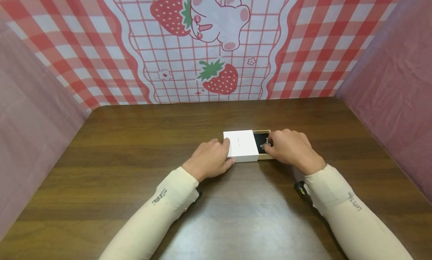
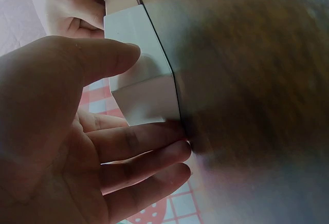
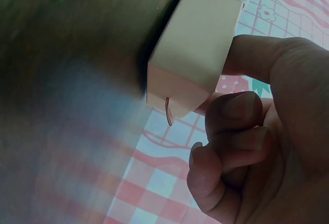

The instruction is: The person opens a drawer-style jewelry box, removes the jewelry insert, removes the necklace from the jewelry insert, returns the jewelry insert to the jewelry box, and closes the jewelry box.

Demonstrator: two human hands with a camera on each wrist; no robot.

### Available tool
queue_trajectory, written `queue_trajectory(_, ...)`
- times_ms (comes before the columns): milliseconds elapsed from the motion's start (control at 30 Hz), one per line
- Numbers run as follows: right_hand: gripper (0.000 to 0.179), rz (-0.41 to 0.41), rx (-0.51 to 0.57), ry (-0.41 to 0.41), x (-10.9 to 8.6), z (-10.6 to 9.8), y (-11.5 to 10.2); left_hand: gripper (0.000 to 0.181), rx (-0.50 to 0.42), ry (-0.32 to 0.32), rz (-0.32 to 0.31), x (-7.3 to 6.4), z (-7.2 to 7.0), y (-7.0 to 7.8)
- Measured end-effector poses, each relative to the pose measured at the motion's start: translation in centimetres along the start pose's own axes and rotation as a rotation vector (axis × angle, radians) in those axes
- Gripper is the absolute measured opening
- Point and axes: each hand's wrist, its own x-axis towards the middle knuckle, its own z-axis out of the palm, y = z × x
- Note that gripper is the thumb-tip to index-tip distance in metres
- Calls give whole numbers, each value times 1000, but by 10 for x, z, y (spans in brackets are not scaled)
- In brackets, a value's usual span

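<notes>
A white drawer-style box (image 1: 240,144) lies on the table with its tan inner tray (image 1: 264,157) slid partly out to the right. My left hand (image 1: 210,159) grips the white sleeve at its left end, the thumb (image 2: 115,58) along the near side. Inside the tray is a black lining (image 1: 260,139). Over it, my right hand (image 1: 291,145) pinches a small silvery piece of jewellery (image 1: 265,144) between thumb and forefinger; its exact kind is mostly hidden. In the right wrist view the other fingers curl beside the tray, and a small pull tab (image 3: 168,112) sticks out from its end.
The box rests on a brown wooden table (image 1: 141,140). Behind it hangs a red-and-white checked cloth (image 1: 219,65) with strawberries, and pinkish cloth walls (image 1: 388,72) stand at both sides. A dark wrist device (image 1: 301,189) shows below the right cuff.
</notes>
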Motion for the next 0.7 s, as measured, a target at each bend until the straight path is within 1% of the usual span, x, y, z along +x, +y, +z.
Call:
queue_trajectory(300, 24, 12, 10, -16, 1, 1, 0, 48, 4, -12, -6, 0, 0, 1)
queue_trajectory(700, 19, 6, 18, 3, 0, 1, -2, 49, 2, -7, -3, 0, -1, 1)
